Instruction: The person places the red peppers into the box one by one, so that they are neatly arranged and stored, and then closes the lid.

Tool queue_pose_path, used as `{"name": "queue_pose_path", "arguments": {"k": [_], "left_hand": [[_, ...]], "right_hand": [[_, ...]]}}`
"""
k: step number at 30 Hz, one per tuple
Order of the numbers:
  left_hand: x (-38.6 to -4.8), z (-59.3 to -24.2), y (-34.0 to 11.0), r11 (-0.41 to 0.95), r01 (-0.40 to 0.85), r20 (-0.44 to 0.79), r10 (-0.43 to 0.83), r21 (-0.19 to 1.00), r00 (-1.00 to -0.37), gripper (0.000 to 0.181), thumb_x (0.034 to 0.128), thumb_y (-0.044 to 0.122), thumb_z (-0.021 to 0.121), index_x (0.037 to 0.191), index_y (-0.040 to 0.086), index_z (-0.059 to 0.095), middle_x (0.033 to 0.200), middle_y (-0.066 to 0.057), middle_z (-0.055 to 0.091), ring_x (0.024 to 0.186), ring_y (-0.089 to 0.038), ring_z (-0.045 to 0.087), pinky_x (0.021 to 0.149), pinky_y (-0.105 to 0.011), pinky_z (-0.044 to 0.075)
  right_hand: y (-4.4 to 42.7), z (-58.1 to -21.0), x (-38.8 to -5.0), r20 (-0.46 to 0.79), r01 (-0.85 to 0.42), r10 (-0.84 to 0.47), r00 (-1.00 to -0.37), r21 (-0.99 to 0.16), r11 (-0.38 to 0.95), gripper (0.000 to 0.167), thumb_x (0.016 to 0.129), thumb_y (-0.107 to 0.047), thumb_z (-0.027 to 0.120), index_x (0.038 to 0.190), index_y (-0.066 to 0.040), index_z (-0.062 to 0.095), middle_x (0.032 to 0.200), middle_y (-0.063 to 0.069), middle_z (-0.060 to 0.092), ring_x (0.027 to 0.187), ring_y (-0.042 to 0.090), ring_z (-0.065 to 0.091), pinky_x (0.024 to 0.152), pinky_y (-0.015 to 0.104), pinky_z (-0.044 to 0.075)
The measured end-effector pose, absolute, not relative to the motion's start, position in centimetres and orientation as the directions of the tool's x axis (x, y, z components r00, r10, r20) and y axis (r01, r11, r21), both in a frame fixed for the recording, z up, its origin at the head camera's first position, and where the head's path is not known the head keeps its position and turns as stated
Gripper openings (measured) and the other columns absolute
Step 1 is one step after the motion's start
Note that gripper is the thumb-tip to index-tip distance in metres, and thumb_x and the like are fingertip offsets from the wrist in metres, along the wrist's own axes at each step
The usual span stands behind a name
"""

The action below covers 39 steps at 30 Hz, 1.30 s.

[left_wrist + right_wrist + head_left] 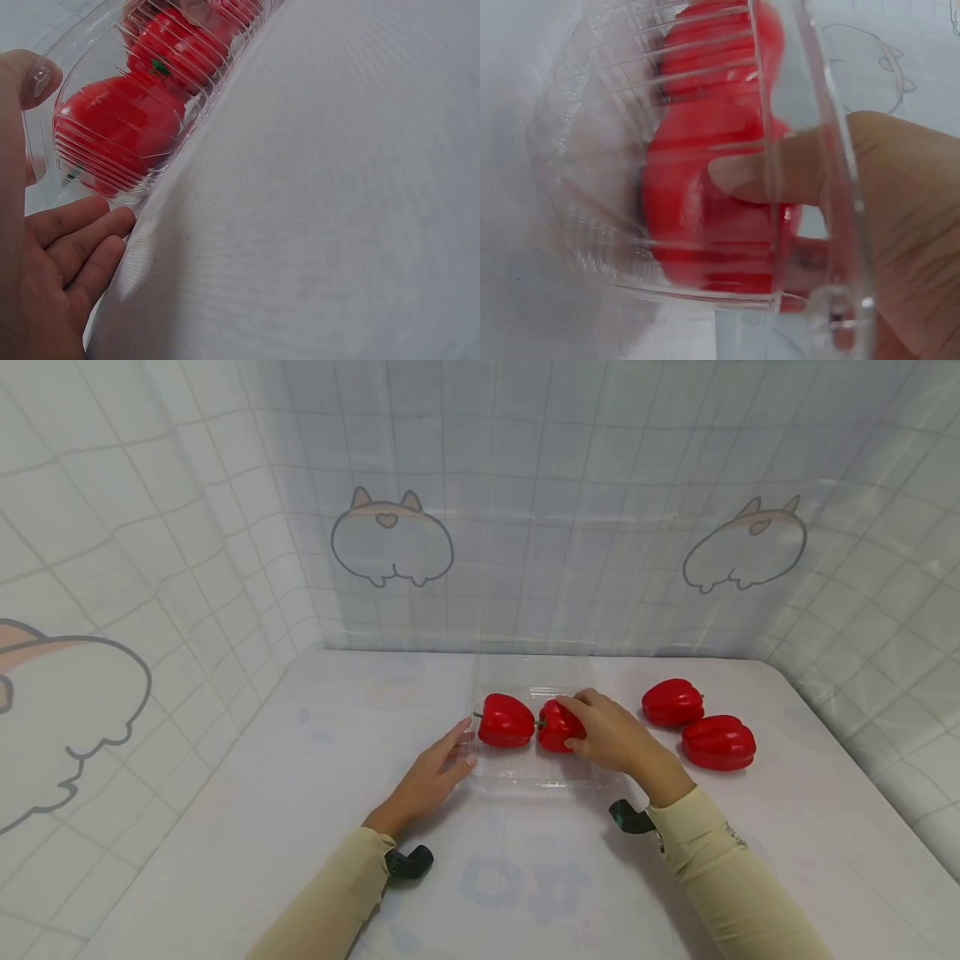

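Observation:
A clear plastic container [517, 769] holds two red bell peppers side by side. My right hand [613, 732] reaches into it and grips the right bell pepper [555, 725], thumb on the near side as the right wrist view shows. The left bell pepper [506, 722] lies beside it, its green stem pointing left. My left hand [426, 775] is at the container's left end with its fingers loosely extended. In the left wrist view its thumb [43, 79] is at the clear wall and the other fingers lie near the lower corner.
Two more red bell peppers, one farther back [672, 702] and one nearer [718, 743], lie on the white table [300, 827] right of the container. A clear lid [532, 670] stands up behind the container. Tile-patterned sheeting [555, 527] encloses the back and sides.

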<state>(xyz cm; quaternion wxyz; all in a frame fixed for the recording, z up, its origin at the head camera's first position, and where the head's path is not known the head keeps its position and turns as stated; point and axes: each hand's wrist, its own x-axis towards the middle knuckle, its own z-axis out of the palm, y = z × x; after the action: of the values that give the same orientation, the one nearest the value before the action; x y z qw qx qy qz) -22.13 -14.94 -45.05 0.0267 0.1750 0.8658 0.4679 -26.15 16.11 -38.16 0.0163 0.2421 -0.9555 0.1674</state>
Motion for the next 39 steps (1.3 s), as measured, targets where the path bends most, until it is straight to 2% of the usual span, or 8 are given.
{"name": "queue_pose_path", "arguments": {"k": [12, 19, 27, 39], "left_hand": [[-22.1, -45.2, -15.0, 0.507, 0.266, 0.111, 0.314, 0.820, -0.943, 0.067, 0.1017, 0.035, 0.057, 0.160, 0.032, 0.025, 0.152, -0.002, 0.047, 0.133, -0.022, 0.051, 0.110, -0.049, 0.041], [-22.0, -45.3, -14.9, 0.507, 0.260, 0.106, 0.312, 0.822, -0.944, 0.067, 0.1018, 0.037, 0.057, 0.160, 0.035, 0.024, 0.153, 0.000, 0.046, 0.134, -0.022, 0.051, 0.110, -0.049, 0.040], [-22.0, -45.2, -14.7, 0.507, 0.263, 0.107, 0.315, 0.821, -0.943, 0.067, 0.1017, 0.039, 0.057, 0.160, 0.037, 0.023, 0.152, 0.001, 0.046, 0.135, -0.021, 0.049, 0.110, -0.049, 0.040], [-22.0, -44.9, -14.7, 0.509, 0.271, 0.117, 0.313, 0.817, -0.943, 0.067, 0.1021, 0.034, 0.057, 0.160, 0.031, 0.024, 0.153, -0.002, 0.047, 0.134, -0.023, 0.050, 0.110, -0.049, 0.040]], "right_hand": [[16.1, -38.5, -25.8, 0.118, -0.488, -0.476, -0.872, -0.304, 0.818, 0.072, 0.084, -0.014, 0.082, 0.149, -0.016, 0.050, 0.134, 0.016, 0.053, 0.122, 0.034, 0.052, 0.097, 0.049, 0.052], [16.2, -38.8, -25.7, 0.139, -0.481, -0.461, -0.876, -0.317, 0.817, 0.073, 0.085, -0.015, 0.080, 0.150, -0.011, 0.047, 0.139, 0.020, 0.051, 0.126, 0.037, 0.050, 0.101, 0.053, 0.048], [16.6, -39.1, -25.7, 0.128, -0.442, -0.426, -0.896, -0.371, 0.817, 0.081, 0.084, -0.021, 0.081, 0.153, -0.009, 0.041, 0.145, 0.021, 0.045, 0.130, 0.039, 0.046, 0.100, 0.054, 0.049], [17.8, -38.8, -25.6, 0.199, -0.432, -0.385, -0.901, -0.490, 0.757, 0.075, 0.084, -0.024, 0.081, 0.150, -0.014, 0.046, 0.144, 0.016, 0.048, 0.128, 0.036, 0.050, 0.095, 0.055, 0.052]]}}
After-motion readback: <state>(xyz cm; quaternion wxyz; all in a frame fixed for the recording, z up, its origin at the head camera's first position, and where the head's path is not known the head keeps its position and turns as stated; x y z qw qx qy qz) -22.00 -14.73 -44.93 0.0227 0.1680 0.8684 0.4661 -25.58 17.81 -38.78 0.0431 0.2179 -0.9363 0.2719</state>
